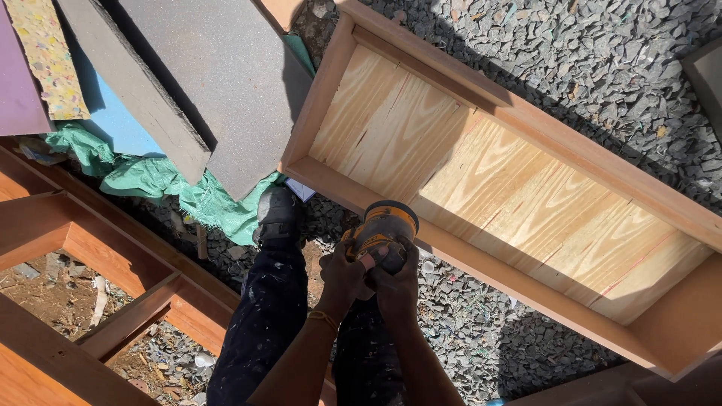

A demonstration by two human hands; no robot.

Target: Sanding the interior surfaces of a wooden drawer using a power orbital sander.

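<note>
Both hands grip a yellow-and-black sander (385, 227) against the near rail of a wooden frame (481, 265) that lies on gravel (602, 68). The left hand (342, 274) wraps its fingers tight around the sander's left side, and the right hand (395, 287) closes on it from below.

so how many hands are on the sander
2: the left hand grips the yellow and black sander from the left, the right hand from below right. No other hands show.
</note>
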